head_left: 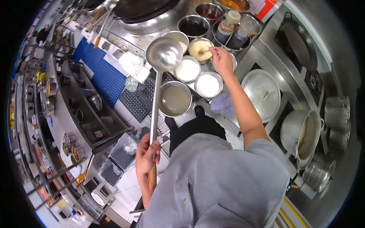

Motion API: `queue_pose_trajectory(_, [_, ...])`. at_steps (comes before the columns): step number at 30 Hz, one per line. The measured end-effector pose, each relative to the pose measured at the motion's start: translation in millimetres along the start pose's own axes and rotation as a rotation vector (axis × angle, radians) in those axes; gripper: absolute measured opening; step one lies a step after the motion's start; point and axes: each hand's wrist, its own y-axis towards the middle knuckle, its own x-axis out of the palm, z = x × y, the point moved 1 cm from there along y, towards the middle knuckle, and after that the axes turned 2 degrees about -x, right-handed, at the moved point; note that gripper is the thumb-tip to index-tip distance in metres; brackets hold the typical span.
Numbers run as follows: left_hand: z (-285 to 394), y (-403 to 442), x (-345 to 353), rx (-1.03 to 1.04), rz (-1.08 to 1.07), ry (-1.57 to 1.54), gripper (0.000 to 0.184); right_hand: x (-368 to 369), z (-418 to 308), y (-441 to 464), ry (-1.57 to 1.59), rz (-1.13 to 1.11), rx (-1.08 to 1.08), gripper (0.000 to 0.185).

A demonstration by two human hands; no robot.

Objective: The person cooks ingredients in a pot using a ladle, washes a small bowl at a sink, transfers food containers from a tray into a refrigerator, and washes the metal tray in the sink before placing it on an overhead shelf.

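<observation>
My left hand [147,155] is wrapped round the shaft of a long metal ladle [164,54], just above its wooden grip. The ladle points away from me, its round bowl raised near the seasoning containers; I cannot see anything in the bowl. Fingers of my right hand [222,61] are pinched on a small spoon [205,51], which dips into a metal container of pale yellow powder [196,48]. Closer to me stand two containers of white granules, one on the left [188,68] and one on the right [208,84]. Another container [232,62] is partly hidden beneath my right hand.
A pot of cloudy liquid [175,99] stands in front of my feet. Squeeze bottles [226,30] and a dark sauce container [193,26] are behind the powders. A wok [142,11] sits at the far end. On the right are a large lid [261,95] and a deep pot [294,133].
</observation>
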Motion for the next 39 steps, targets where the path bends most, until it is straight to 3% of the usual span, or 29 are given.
queue_pose_trajectory(2, [12.8, 21.9, -19.8, -0.001, -0.052, 0.048, 0.027, -20.6, -16.5, -1.7, 0.105, 0.103, -0.178, 0.015])
queue_pose_trajectory(4, [30.1, 42.1, -36.5, 0.012, -0.112, 0.094, 0.027, -11.6, -12.7, 0.6, 0.082, 0.118, -0.164, 0.015])
queue_pose_trajectory(6, [49.9, 57.4, -51.2, 0.017, -0.187, 0.158, 0.027, 10.7, -0.4, 1.0, 0.041, -0.098, -0.226, 0.015])
queue_pose_trajectory(7, [56.0, 64.2, -59.0, 0.013, -0.215, 0.160, 0.027, 13.7, -1.8, -3.6, 0.066, -0.157, -0.151, 0.016])
queue_pose_trajectory(10, [73.6, 74.8, -78.4, 0.011, -0.260, 0.152, 0.027, 4.8, -18.1, -4.5, -0.098, -0.166, -0.331, 0.017])
queue_pose_trajectory(14, [77.7, 84.6, -92.3, 0.016, -0.280, 0.162, 0.027, -1.8, -43.4, 9.0, -0.083, -0.113, -0.223, 0.015])
queue_pose_trajectory(20, [74.6, 86.1, -97.4, 0.022, -0.259, 0.130, 0.027, 9.5, -31.2, 12.7, -0.137, -0.333, -0.312, 0.020])
queue_pose_trajectory(22, [73.6, 86.5, -95.0, 0.029, -0.244, 0.099, 0.027, -4.6, -47.9, 27.7, -0.118, -0.310, -0.116, 0.020])
queue_pose_trajectory(26, [73.2, 81.0, -87.1, 0.023, -0.212, 0.109, 0.028, 21.7, -8.0, 8.5, -0.139, -0.399, -0.239, 0.018])
queue_pose_trajectory(28, [72.9, 81.0, -83.1, 0.059, -0.210, 0.091, 0.028, 11.0, -30.5, 21.0, -0.111, -0.381, -0.227, 0.019])
queue_pose_trajectory(30, [74.0, 78.3, -79.0, 0.040, -0.193, 0.085, 0.028, -4.1, -45.6, 30.3, -0.139, -0.218, -0.216, 0.019])
queue_pose_trajectory(31, [74.1, 78.1, -76.2, 0.033, -0.181, 0.089, 0.028, -2.4, -40.8, 33.7, -0.144, -0.197, -0.311, 0.019])
queue_pose_trajectory(35, [71.4, 76.1, -69.4, 0.037, -0.162, 0.109, 0.029, 19.2, 11.3, 7.1, -0.181, -0.335, -0.284, 0.018])
queue_pose_trajectory(39, [67.9, 77.5, -67.6, 0.024, -0.203, 0.064, 0.029, -4.3, -28.1, 22.8, -0.115, -0.231, -0.258, 0.017])
